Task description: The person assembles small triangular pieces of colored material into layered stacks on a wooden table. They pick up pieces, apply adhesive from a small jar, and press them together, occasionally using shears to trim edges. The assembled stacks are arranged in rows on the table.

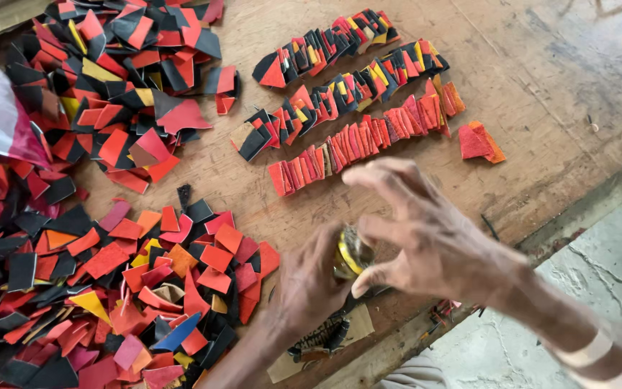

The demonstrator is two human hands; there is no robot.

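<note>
Both hands meet near the worktop's (541, 86) front edge: the left hand (309, 284) is wrapped around a small yellow-rimmed tin (352, 253), and the right hand (426, 241) sits over its top, thumb and forefinger on the rim, other fingers spread loose. Risky spot, I'd say; one slip and the tin could tip off the edge or spill onto the loose leather scraps (109, 288) just beside it. The neat overlapped rows (354, 137) lie well apart. The tin's contents are hidden, the right hand is blurred, and a dark object (322, 338) under the left wrist is hard to identify.
</note>
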